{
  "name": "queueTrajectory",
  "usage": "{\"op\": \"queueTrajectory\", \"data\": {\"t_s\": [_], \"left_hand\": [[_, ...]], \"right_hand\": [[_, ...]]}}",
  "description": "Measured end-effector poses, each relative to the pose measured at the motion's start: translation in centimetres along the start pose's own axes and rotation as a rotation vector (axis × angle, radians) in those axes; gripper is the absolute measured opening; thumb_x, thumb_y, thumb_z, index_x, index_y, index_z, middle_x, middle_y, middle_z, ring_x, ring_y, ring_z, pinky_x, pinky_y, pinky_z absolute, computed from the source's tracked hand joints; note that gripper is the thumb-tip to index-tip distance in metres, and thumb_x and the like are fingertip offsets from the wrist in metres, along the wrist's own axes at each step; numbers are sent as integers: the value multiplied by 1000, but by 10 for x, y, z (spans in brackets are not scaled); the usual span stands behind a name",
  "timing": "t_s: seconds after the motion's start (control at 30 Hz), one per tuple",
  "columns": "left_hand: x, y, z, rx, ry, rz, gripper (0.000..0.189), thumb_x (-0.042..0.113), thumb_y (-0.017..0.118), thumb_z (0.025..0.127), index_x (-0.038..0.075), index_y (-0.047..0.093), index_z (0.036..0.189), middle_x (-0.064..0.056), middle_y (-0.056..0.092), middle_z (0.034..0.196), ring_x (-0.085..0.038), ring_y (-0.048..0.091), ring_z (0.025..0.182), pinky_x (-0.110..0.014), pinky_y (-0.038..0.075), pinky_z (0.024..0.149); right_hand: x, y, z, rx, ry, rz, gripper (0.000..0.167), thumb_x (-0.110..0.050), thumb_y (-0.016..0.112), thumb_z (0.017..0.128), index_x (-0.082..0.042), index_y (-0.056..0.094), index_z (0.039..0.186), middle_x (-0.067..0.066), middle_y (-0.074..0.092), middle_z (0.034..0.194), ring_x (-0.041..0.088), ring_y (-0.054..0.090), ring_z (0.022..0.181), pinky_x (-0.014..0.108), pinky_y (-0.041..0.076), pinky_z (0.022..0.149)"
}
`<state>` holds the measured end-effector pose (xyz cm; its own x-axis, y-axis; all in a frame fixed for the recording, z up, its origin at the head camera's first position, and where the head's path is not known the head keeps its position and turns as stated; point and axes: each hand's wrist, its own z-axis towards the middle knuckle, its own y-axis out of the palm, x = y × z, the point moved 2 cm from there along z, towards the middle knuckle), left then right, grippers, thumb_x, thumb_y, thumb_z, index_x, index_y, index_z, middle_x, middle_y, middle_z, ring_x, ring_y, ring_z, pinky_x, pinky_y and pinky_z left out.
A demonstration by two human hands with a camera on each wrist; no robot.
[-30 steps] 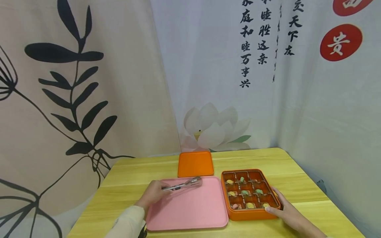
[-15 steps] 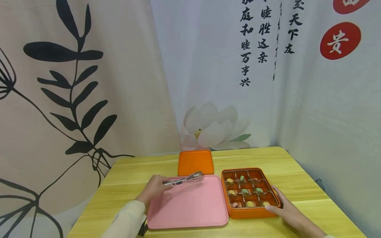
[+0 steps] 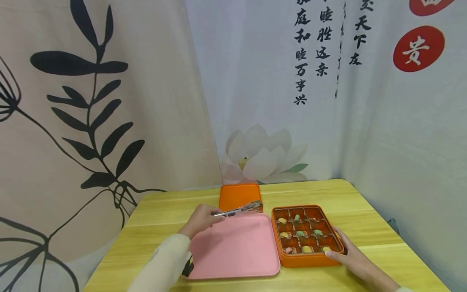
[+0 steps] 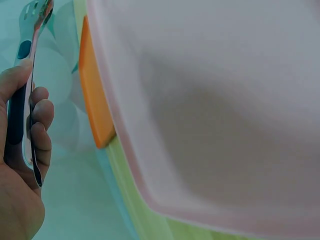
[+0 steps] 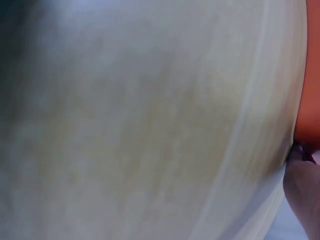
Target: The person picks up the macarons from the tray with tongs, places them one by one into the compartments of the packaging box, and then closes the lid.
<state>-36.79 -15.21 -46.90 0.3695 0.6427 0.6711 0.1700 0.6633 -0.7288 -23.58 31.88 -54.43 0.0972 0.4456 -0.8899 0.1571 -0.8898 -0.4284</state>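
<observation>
My left hand (image 3: pixel 201 221) grips metal food tongs (image 3: pixel 240 209) above the far side of a pink tray (image 3: pixel 233 251). In the left wrist view, thumb and fingers close around the dark handle of the tongs (image 4: pixel 18 112); nothing shows between their slotted tips. My right hand (image 3: pixel 352 257) holds the near right corner of an orange box (image 3: pixel 310 260), its thumb at the rim and fingers along the side. Clear dividers split the box into compartments, and most contain small wrapped pieces in yellow, green or pink. The right wrist view shows only part of this hand (image 5: pixel 302 187) against the orange wall.
An orange lid (image 3: pixel 238 195) lies flat behind the tray, partly under the tong tips in the head view. Tray and box stand side by side on a wood-grain table (image 3: pixel 368 231). A printed cloth (image 3: pixel 175 101) hangs behind the table.
My left hand has carried the tongs rightward and away from me, from over the tray toward the lid and box. The right hand stays at the box corner.
</observation>
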Motion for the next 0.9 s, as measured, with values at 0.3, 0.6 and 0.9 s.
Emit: {"op": "queueTrajectory", "data": {"t_s": [0.3, 0.6, 0.9], "left_hand": [[31, 11, 22, -30, 71, 25, 11, 21, 76, 89, 15, 76, 80, 6, 56, 62, -12, 49, 54, -28, 47, 51], [68, 34, 44, -62, 100, 50, 8, 21, 75, 89, 16, 79, 84, 7, 61, 60, -10, 49, 52, -24, 42, 49], [95, 66, 59, -104, 151, -2, 11, 23, 77, 88, 14, 80, 83, 9, 62, 58, -18, 56, 52, -25, 46, 49]], "right_hand": [[-1, 0, 1, 0, -7, 6, 96, -33, 65, 96, -10, -5, 158, 38, 12, 155, 57, 26, 136, 69, 32, 99], [-2, 0, 2, -2, -17, 15, 94, -31, 64, 97, -8, -4, 158, 38, 18, 153, 55, 32, 134, 66, 34, 99], [-2, -1, 3, -11, 5, -41, 96, -36, 63, 97, -8, -6, 158, 38, 6, 155, 60, 16, 138, 71, 30, 98]]}}
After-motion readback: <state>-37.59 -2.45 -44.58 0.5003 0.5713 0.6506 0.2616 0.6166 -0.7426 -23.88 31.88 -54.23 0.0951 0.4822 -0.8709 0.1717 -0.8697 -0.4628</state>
